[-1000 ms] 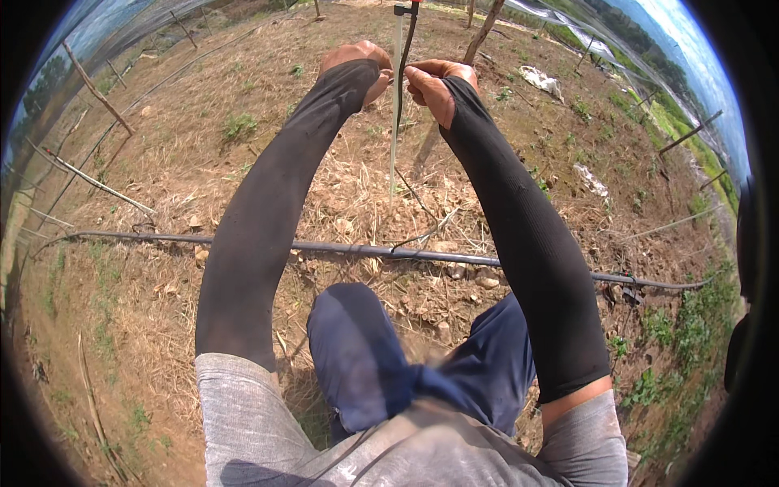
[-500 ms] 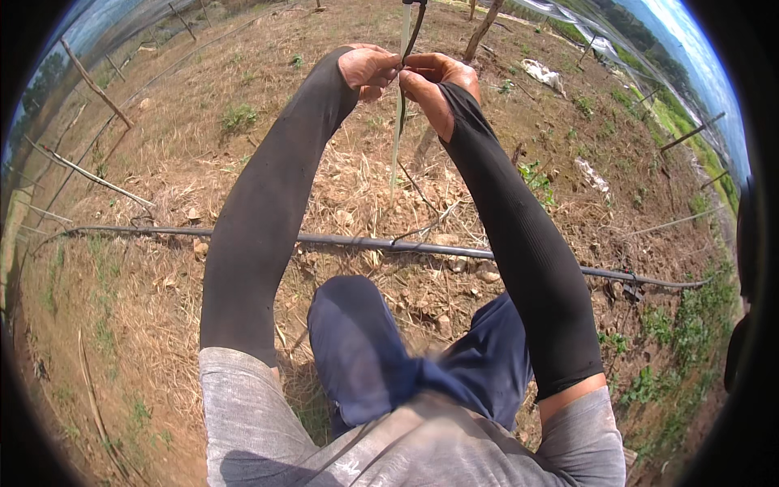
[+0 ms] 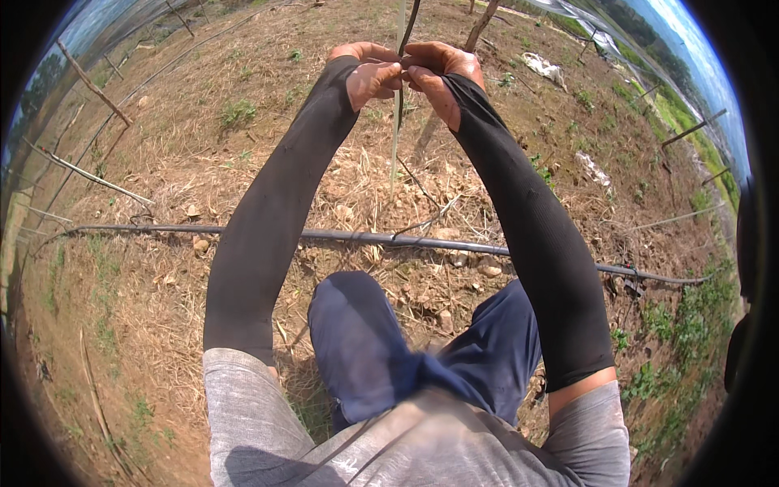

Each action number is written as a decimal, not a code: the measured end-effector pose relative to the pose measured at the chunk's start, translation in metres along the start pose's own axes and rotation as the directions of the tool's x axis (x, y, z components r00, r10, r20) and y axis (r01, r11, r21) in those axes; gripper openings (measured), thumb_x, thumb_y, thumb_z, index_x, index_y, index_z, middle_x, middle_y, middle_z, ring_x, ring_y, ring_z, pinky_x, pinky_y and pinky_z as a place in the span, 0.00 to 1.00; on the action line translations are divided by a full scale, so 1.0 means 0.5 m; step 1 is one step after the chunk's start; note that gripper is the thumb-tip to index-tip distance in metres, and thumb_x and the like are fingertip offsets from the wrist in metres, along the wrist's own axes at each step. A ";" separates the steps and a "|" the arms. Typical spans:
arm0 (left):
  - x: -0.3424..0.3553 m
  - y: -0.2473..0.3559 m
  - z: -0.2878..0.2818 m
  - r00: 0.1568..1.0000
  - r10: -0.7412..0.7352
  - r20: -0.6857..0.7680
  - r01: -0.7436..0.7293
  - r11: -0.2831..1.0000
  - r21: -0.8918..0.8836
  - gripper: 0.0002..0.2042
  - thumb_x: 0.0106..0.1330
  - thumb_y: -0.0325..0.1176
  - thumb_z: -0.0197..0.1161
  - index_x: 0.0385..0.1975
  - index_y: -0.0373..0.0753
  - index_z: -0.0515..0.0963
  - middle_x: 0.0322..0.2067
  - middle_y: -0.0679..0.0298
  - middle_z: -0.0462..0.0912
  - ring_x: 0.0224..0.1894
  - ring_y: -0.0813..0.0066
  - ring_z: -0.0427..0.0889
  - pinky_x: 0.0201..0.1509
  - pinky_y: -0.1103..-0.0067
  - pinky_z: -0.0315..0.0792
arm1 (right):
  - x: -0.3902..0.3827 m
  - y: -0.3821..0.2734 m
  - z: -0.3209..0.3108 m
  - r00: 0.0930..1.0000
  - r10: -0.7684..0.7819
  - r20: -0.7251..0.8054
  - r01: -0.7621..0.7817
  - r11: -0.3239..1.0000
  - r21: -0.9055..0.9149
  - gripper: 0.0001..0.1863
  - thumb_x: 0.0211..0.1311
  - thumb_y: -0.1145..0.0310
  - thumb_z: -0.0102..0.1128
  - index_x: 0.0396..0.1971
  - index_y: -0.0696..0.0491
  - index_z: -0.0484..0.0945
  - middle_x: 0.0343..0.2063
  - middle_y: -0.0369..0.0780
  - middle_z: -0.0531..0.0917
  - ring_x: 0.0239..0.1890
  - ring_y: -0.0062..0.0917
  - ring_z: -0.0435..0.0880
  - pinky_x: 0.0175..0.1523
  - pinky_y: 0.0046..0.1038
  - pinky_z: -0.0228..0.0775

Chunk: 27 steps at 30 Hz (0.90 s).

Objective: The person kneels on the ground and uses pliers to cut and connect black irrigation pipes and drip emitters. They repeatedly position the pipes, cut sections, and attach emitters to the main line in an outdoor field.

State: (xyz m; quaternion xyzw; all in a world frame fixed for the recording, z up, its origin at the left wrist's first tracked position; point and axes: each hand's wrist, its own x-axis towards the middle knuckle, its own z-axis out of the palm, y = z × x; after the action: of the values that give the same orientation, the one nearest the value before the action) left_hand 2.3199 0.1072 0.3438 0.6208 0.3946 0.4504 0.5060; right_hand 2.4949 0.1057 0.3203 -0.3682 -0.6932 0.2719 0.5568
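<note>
At the top centre, my left hand (image 3: 370, 75) and my right hand (image 3: 445, 71) meet with fingertips pinched together. Between them runs a thin black strip (image 3: 412, 26), rising above the fingers, with a shorter length hanging below. Both hands are closed on this strip where the fingertips meet; the exact spot is partly hidden by fingers and thumbs. Alongside hangs a pale, narrow string (image 3: 395, 150), passing behind or between the fingertips and reaching down toward the ground. Whether the fingers also grip the pale string, I cannot tell.
A dark irrigation hose (image 3: 365, 237) crosses the dry, straw-covered ground before my knees. A thin bare twig (image 3: 422, 193) leans near it. Wooden stakes (image 3: 483, 26) stand farther off, and a crumpled white sheet (image 3: 544, 68) lies to the right.
My left hand has turned, bringing its thumb up toward the fingertips. My right elbow has shifted slightly outward. Both hands stay at the black strip.
</note>
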 end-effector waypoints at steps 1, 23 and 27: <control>-0.006 0.007 0.004 0.999 0.027 -0.026 -0.024 0.995 0.096 0.14 0.59 0.33 0.66 0.41 0.32 0.77 0.33 0.55 0.83 0.33 0.71 0.84 0.35 0.78 0.80 | 0.002 0.001 -0.001 1.000 -0.014 0.019 0.015 1.000 -0.010 0.17 0.52 0.73 0.55 0.42 0.62 0.78 0.36 0.47 0.85 0.40 0.30 0.85 0.46 0.28 0.76; 0.048 -0.017 -0.026 0.943 0.334 -0.005 -0.254 0.726 0.639 0.13 0.62 0.37 0.58 0.38 0.35 0.80 0.26 0.63 0.82 0.25 0.79 0.79 0.30 0.80 0.73 | -0.004 -0.027 -0.029 0.974 -0.225 0.006 0.169 0.713 -0.681 0.08 0.59 0.70 0.58 0.38 0.47 0.83 0.32 0.36 0.85 0.33 0.21 0.85 0.39 0.21 0.76; 0.046 -0.005 -0.017 0.978 0.188 -0.085 -0.118 0.847 0.518 0.12 0.62 0.36 0.59 0.37 0.33 0.78 0.26 0.63 0.81 0.24 0.78 0.78 0.28 0.80 0.72 | -0.025 -0.016 -0.005 0.976 -0.198 -0.095 0.098 0.780 -0.618 0.08 0.58 0.69 0.60 0.37 0.48 0.82 0.31 0.36 0.85 0.32 0.22 0.85 0.38 0.22 0.75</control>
State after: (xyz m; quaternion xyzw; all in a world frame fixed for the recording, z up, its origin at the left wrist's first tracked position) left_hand 2.3184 0.1318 0.3456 0.7306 0.4816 0.4091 0.2589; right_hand 2.4970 0.0908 0.3197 -0.4920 -0.7253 -0.0399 0.4799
